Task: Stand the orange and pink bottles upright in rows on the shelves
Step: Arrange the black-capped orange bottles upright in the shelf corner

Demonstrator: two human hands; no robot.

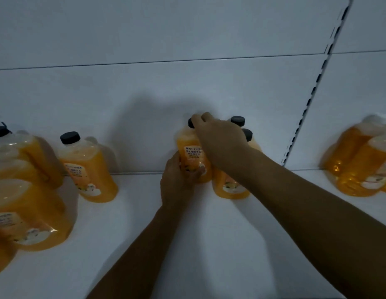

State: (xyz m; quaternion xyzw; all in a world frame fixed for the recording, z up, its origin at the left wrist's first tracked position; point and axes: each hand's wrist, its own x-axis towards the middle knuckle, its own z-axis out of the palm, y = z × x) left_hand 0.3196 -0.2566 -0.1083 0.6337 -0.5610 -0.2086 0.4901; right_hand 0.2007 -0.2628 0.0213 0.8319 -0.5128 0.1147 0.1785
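Gripping one orange bottle (193,157) at the far middle of the white shelf (209,234), both hands work on it together: the left hand (177,182) is curled round its lower body from the left side, and the right hand (218,139) reaches over from the right with fingers bent over the black cap and shoulder. This bottle stands upright, filled with clear orange liquid, and carries a white label with dark Japanese print above a pale picture. Just right of it, touching or nearly so, stand two more orange bottles with black caps (230,186), partly hidden behind the right wrist; one sits farther back against the white back panel (187,83). Well to the left, a lone upright bottle (88,169) with a black cap stands near the back panel, and a cluster of bottles (26,201) crowds the near left edge, blurred. On the neighbouring shelf section at far right, past the slotted upright rail (312,93), another group of orange bottles (364,160) appears, too blurred to count
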